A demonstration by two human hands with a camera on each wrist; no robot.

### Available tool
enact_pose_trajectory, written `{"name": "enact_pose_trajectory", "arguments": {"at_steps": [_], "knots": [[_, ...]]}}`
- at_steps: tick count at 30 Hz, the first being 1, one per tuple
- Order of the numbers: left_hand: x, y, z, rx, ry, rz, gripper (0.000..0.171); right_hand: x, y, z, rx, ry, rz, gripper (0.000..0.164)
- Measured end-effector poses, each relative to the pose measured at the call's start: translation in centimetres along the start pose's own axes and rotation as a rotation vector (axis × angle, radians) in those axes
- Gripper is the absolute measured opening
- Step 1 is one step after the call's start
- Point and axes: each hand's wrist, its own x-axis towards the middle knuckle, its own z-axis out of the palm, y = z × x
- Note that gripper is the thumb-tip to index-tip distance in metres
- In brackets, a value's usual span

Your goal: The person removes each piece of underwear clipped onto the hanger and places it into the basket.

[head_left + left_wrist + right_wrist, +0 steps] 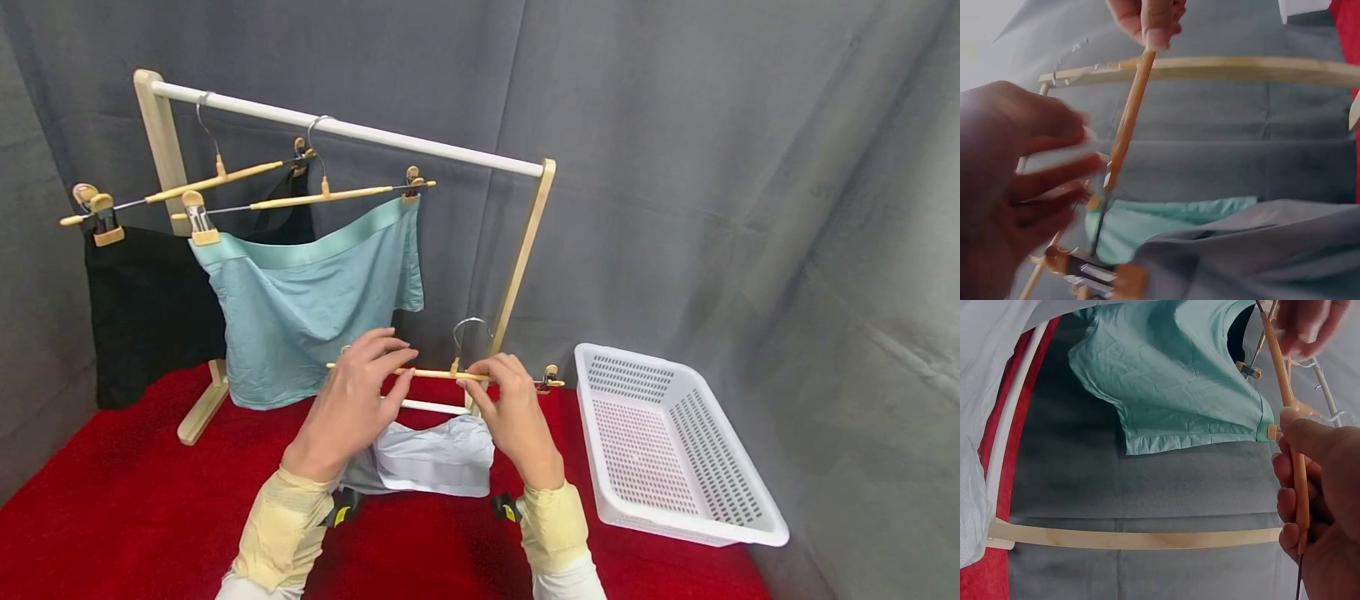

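Observation:
My right hand (513,412) grips the wooden bar of a clip hanger (432,374), its thumb and curled fingers round the bar in the right wrist view. My left hand (356,396) is beside the bar's left part, fingers fairly straight and apart; it is blurred in the left wrist view and holds nothing. A pale grey pair of underwear (442,454) hangs below the hanger. In the left wrist view its cloth is at the left clip (1107,275). The right clip (551,377) shows at the bar's other end; whether it bites cloth cannot be told.
A rack with a white rail (345,129) stands behind. On it hang light blue boxer briefs (315,283) and a black garment (150,308), both clipped to hangers. A white perforated basket (585,433) stands at the right on the red cloth (120,500).

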Motion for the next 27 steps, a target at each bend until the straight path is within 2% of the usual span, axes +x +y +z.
{"name": "enact_pose_trajectory", "arguments": {"at_steps": [5,9,17,22,27], "knots": [[0.2,-0.3,-2.0,-0.067,0.134,0.017,0.021,0.2,0.3,-0.1,0.008,0.015,-0.007,0.016],[-0.1,-1.3,-3.1,-0.088,0.149,-0.029,0.023,0.3,0.6,-0.3,0.014,0.031,-0.003,0.017],[-1.1,-3.7,-3.3,-0.124,0.058,-0.164,0.033,0.1,0.8,-0.5,0.021,0.039,-0.003,0.016],[-1.2,-4.3,-3.2,-0.159,-0.016,-0.198,0.027,0.1,0.9,-0.6,0.017,0.035,-0.002,0.016],[-1.4,-4.6,-3.1,-0.182,-0.053,-0.219,0.028,0.1,1.0,-0.6,0.011,0.026,0.005,0.017]]}}
